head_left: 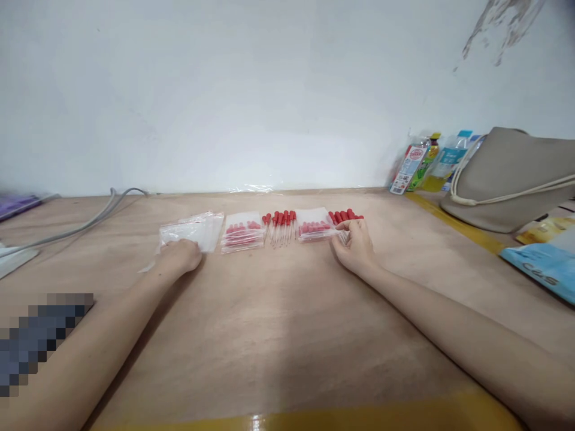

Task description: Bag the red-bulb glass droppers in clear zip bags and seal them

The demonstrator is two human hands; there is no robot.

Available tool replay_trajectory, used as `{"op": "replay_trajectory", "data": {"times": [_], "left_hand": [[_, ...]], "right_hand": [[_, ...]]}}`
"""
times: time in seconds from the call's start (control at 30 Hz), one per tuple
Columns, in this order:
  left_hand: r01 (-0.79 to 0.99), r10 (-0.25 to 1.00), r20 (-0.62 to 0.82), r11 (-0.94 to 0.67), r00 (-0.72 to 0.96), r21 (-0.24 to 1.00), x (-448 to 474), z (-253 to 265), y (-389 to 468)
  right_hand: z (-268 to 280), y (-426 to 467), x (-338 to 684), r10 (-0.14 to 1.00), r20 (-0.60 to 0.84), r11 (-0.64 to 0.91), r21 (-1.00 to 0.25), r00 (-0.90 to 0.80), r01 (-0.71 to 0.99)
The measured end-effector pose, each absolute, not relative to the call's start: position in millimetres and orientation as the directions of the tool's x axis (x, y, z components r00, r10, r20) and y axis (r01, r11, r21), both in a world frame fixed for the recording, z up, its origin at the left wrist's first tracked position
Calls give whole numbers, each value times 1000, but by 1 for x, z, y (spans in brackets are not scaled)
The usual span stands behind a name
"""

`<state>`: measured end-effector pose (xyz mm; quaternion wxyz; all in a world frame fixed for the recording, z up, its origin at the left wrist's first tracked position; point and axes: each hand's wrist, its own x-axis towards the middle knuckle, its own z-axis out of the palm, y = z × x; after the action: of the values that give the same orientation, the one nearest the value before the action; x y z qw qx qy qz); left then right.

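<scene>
Left of the red-topped pins [284,219], the left hand [181,256] covers clear bags [210,232]; right of them, the right hand [356,244] curls, both grips' closure and hold unclear.

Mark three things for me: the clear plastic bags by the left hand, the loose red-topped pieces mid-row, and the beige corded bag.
Clear plastic bags [194,230]: head view, on the pile's top surface.
Loose red-topped pieces [286,218]: head view, on a red top.
Beige corded bag [507,173]: head view, on its side.

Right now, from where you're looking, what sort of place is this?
Probably an indoor worktable, though I can't tell what building. The wood-coloured table stands by a pale wall, with loose red-ended pieces and clear bags in a row, and drink bottles near the wall.
</scene>
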<state>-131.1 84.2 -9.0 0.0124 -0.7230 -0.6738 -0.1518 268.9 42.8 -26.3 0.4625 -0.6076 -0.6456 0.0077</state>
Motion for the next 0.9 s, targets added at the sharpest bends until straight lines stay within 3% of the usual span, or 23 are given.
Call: {"op": "replay_trajectory", "data": {"times": [0.17, 0.33, 0.37, 0.43, 0.5, 0.57, 0.67, 0.9], "left_hand": [[998, 979, 191, 69, -69, 9, -122, 9, 67], [995, 933, 359, 65, -34, -74, -85, 42, 48], [996, 915, 402, 6, 29, -85, -72, 45, 43], [937, 799, 501, -341, 333, -80, -43, 43, 30], [707, 648, 384, -706, 658, -22, -16, 32, 16], [494, 494, 262, -867, 829, 73, 1, 18, 4], [390, 422, 187, -902, 887, 187, 7, 4, -5], [531, 566, 147, -818, 812, 220, 4, 1, -9]], "right_hand": [[-27, 47, 273, 794, 572, 226, -591, 205, 775], [-19, 48, 279, 785, 559, 124, -565, 268, 816], [-18, 49, 281, 784, 554, 99, -555, 278, 826], [-17, 50, 285, 797, 535, 52, -523, 280, 851], [-18, 52, 289, 825, 504, 19, -476, 255, 879], [-19, 54, 291, 852, 477, 8, -425, 216, 905], [-18, 57, 292, 875, 454, 8, -364, 169, 932], [-8, 62, 284, 913, 360, -83, -297, 192, 951]]}}
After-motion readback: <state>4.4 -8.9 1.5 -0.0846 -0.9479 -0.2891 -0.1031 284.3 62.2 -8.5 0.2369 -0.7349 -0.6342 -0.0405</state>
